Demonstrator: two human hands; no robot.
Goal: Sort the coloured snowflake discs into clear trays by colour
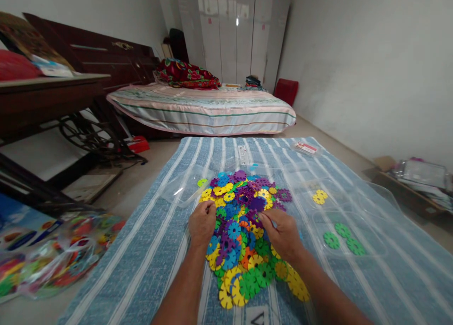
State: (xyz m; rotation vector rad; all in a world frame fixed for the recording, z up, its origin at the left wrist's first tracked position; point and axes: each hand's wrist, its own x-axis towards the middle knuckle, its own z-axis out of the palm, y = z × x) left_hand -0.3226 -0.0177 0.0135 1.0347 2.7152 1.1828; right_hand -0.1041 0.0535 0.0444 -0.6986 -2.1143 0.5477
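A heap of notched plastic snowflake discs in purple, blue, yellow, green and orange spreads over the striped cloth. My left hand is closed at the heap's left edge, its fingers curled; whatever it holds is hidden. On the other side, my right hand reaches over the heap, thumb and forefinger pinched beside purple discs. I cannot make out what lies in that pinch. To the right, a clear plastic tray contains three green discs. Yellow discs lie in another clear tray behind it.
A clear tray stands left of the heap, near a lime disc. At the far right corner lies a small clear box with a red-and-white label. Bagged colourful pieces rest at floor left. A bed stands beyond.
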